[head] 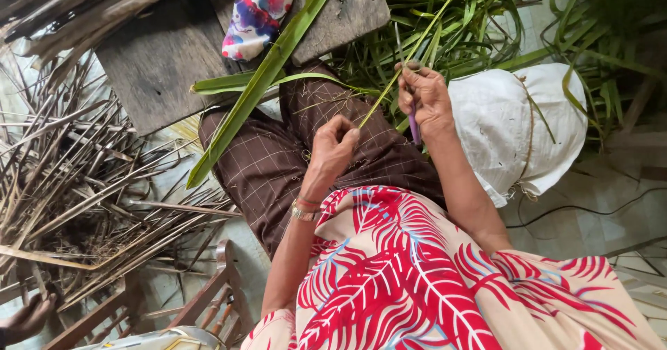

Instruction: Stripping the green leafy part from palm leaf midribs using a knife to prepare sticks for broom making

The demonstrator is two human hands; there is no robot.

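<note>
The left hand pinches the near end of a thin green leaf strip, which runs up and away toward the right hand. The right hand grips the strip farther along and also holds a small purple-handled tool pointing down. Both hands work above the lap in brown checked trousers. A broad green leaf lies slanted across the left knee and over a grey wooden board. Fresh green leaves are heaped at the far side, a white cloth bundle sits right, and dry brown strips are piled left.
</note>
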